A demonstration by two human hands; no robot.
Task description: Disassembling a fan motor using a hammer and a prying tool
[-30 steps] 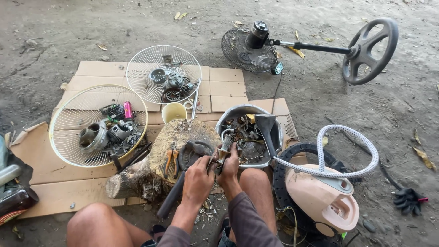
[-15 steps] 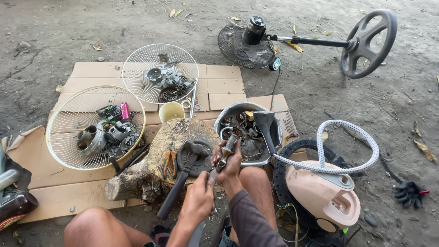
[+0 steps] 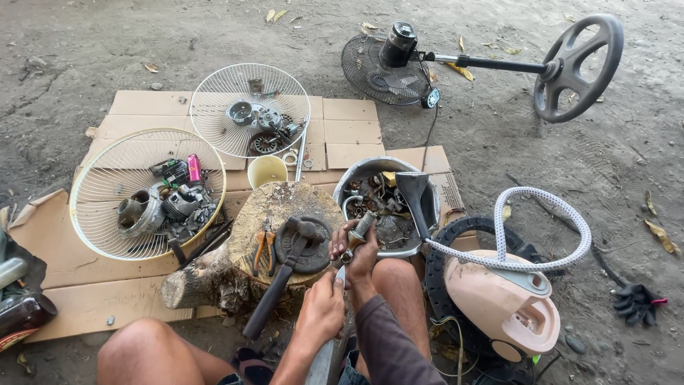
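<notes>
Wire fan guard [image 3: 146, 192] on the cardboard at far left, full of motor parts. Hammer [image 3: 285, 271] and orange pliers [image 3: 264, 249] lie on the tree stump [image 3: 235, 264]. Left hand [image 3: 322, 314] – fingers wrapped round a long metal tool [image 3: 335, 342], tip up. Right hand [image 3: 356, 249] just above it – fingers closed on a small cylindrical metal part [image 3: 361, 227], next to the metal bowl [image 3: 370, 171] of scrap. Pink vacuum cleaner [image 3: 502, 299] at right.
</notes>
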